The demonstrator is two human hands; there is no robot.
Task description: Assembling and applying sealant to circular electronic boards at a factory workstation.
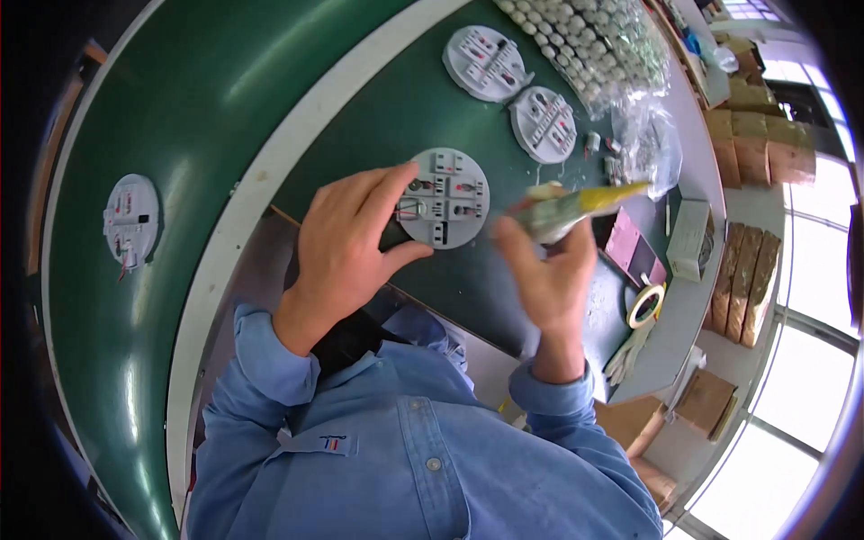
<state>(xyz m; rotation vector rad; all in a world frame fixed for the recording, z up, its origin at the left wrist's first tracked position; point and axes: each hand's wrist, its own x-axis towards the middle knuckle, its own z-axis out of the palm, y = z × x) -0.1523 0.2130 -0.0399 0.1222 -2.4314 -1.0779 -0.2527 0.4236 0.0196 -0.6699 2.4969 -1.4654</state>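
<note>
My left hand [344,238] curves around the left side of a round pale-grey plastic base [463,171], thumb at its lower rim and fingers on its upper left. Small blocks, red and dark parts and thin wires sit on the base, which lies on the green bench. To its right, my right hand [553,270] is raised and closed around a pale grey-green bottle-like thing with a tapered yellow end [612,195]. That yellow end points right, away from the base. Motion blurs it, so its exact kind is unclear.
Two similar round bases [487,63] lie farther back; another [131,220] sits on the green belt at left. Bagged white parts [585,45] fill the back right. Nearer are a pink box [632,247], a tape roll [645,306], a glove [628,355] and an open carton [690,238].
</note>
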